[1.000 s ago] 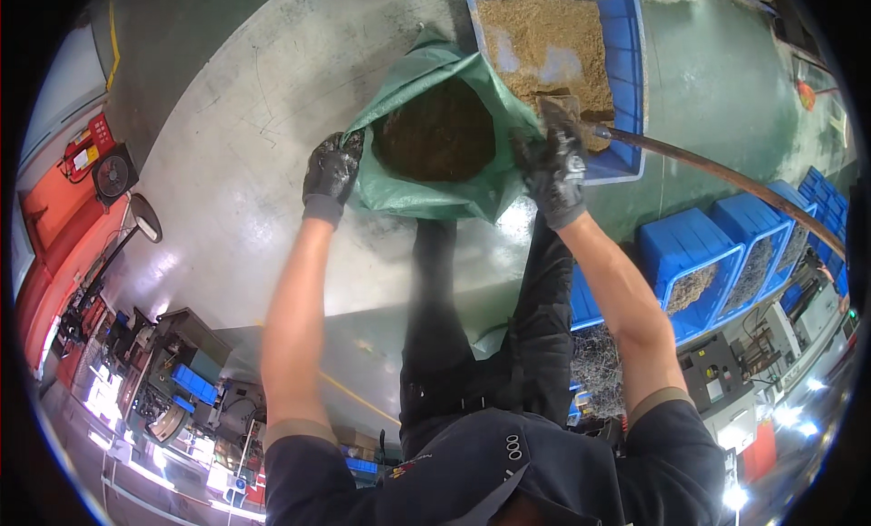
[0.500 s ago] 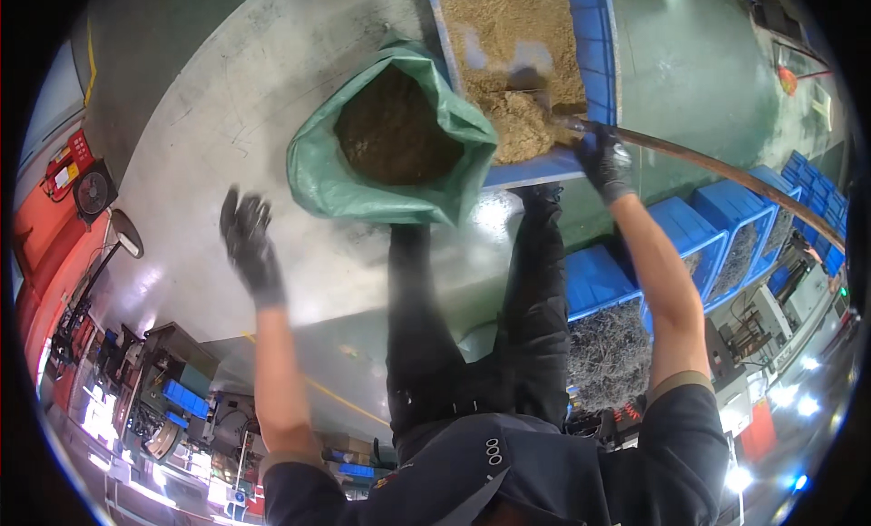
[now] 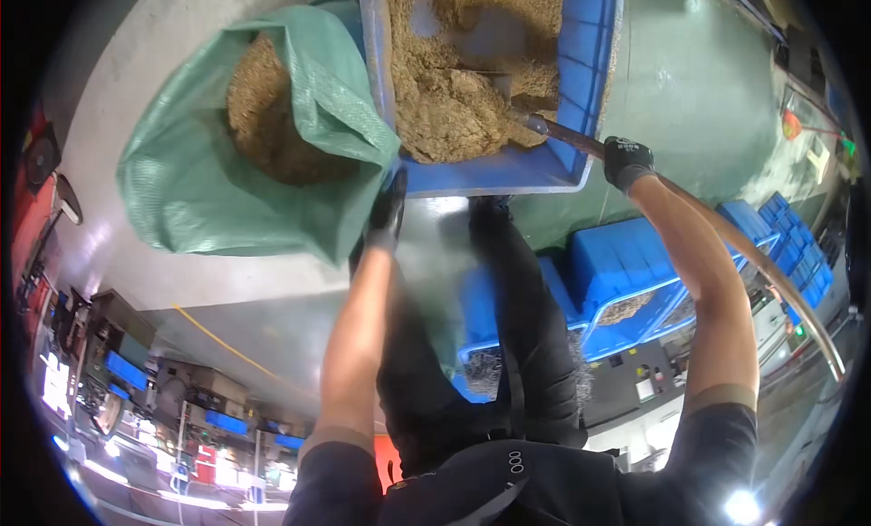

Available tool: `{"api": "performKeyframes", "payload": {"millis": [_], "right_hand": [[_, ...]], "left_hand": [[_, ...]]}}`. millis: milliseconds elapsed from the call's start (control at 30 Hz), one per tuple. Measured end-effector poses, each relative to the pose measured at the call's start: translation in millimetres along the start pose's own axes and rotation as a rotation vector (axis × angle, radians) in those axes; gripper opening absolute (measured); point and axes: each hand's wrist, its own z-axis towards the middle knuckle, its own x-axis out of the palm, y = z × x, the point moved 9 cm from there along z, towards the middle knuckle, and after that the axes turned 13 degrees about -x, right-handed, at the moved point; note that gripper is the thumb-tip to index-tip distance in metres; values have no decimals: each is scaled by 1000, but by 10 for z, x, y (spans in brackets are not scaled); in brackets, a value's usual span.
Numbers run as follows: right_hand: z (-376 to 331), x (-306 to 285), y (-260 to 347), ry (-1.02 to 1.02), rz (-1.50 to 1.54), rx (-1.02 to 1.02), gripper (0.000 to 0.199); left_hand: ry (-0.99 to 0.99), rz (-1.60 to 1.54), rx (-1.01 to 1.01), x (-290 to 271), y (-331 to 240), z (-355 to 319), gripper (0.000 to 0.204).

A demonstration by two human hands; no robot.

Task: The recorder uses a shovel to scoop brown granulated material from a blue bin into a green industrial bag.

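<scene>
In its black glove, my right hand (image 3: 626, 161) is closed round the long wooden handle of a shovel (image 3: 699, 216). The shovel's metal socket reaches into a blue bin (image 3: 577, 81); its blade is mostly hidden among brown, sawdust-like loose material (image 3: 454, 117). Also gloved in black, my left hand (image 3: 388, 213) is at the right rim of a large green woven sack (image 3: 209, 195), beside the bin's near left corner. It appears to grip the rim, its fingers seen edge-on. Inside the wide-mouthed sack lies more brown loose material (image 3: 259, 99).
Several blue crates (image 3: 621, 263) stand to the right of my legs, some holding grey metal shavings. The shovel's handle extends far out to the right. A yellow line (image 3: 222, 344) marks the floor at left, with workbenches and equipment beyond it.
My left hand has come from open air left of the sack to its right rim. The sack's mouth has spread and shifted left. My right hand has moved further up the shovel handle.
</scene>
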Motion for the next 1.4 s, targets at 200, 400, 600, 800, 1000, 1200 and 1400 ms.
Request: {"api": "performKeyframes", "payload": {"millis": [200,400,600,800,1000,1200,1400], "right_hand": [[280,-208,63,59,-48,-122,21],[342,-26,-129,240,66,-2,28],[588,27,138,208,-45,-18,27],[845,-45,677,74,80,-112,34],[1146,330,571,71,-7,3,28],[1181,306,662,84,48,10,35],[1182,338,574,95,19,-141,31]], "left_hand": [[975,-2339,-111,331,206,239,44],[-371,-504,-185,427,46,-145,59],[-434,-532,329,362,-39,-54,59],[-313,-619,137,438,31,-37,59],[-287,-435,112,504,-22,-58,60],[-301,-243,90,454,-83,-138,61],[-323,-83,97,432,-236,-237,62]]}}
